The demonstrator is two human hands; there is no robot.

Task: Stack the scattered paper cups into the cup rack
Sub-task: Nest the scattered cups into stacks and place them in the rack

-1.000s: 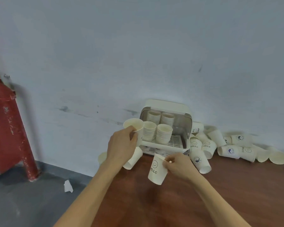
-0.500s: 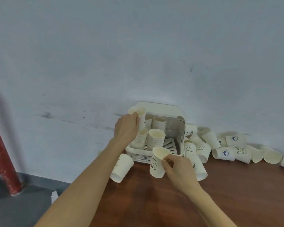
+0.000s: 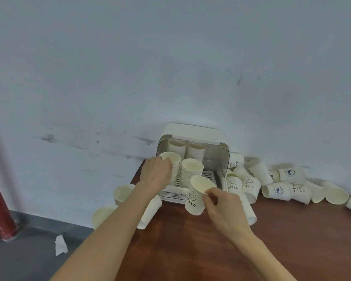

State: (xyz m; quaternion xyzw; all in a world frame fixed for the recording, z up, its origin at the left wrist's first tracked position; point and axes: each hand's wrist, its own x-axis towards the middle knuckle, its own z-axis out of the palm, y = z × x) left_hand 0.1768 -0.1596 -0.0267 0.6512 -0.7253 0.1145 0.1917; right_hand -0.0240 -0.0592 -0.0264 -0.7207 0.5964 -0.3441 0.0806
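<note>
the right hand (image 3: 223,207) pinches a hello cup (image 3: 196,196) by its rim, mouth tilted up toward the rack (image 3: 193,159). the left hand (image 3: 156,173) grips the top cup (image 3: 170,158), upright on the front-left stack.

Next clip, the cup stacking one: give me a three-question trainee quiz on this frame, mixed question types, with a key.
1. True or false: the right hand holds a cup printed HELLO.
2. How many stacks stand in the rack? A two, B four, C six.
3. Fill in: the left hand is on the top cup of the front ___ stack.

Key: 1 true; 2 B; 3 left.
</note>
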